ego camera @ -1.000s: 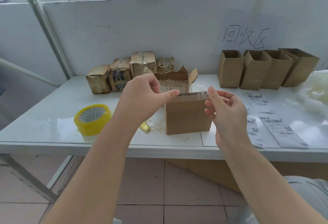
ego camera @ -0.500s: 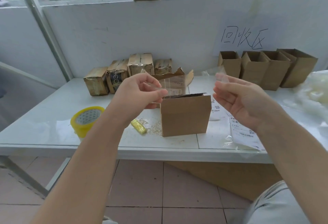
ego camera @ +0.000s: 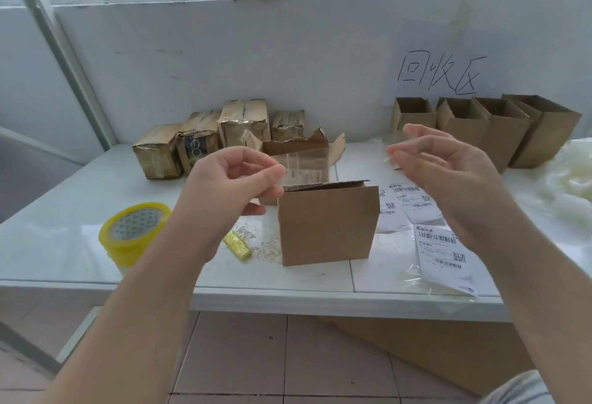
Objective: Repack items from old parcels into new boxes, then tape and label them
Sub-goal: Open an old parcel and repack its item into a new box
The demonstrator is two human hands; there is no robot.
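Starting with the biggest thing, what's on that white table?

Take the plain new box in the middle as the dial's centre. Far out at two o'clock, against the wall, there's a row of open boxes. At ten, also back by the wall, sit the old parcels, battered and taped. At twelve, just behind the new box, is a torn-open parcel.

And the hands?

Both are raised near the box top, apart from each other. The left hand, at ten, has thumb and forefinger pressed together on what looks like one end of a clear tape strip. It's nearly invisible, so I can't tell how far it runs. The right hand, at two, has loose, spread fingers, and I see nothing plainly in them.

Smaller bits?

The yellow tape roll is far out at nine. A little yellow object lies nearer in on the same line, among crumbs. The shipping labels lie flat at three to four.

So which step?

Taping, I'd say. The box stands upright, its top flap not quite flat, with no label on the face I can see. The next move needs the right hand to catch the free end, draw the strip taut and lay it along the top seam, pressing the flap down. Labelling would follow.
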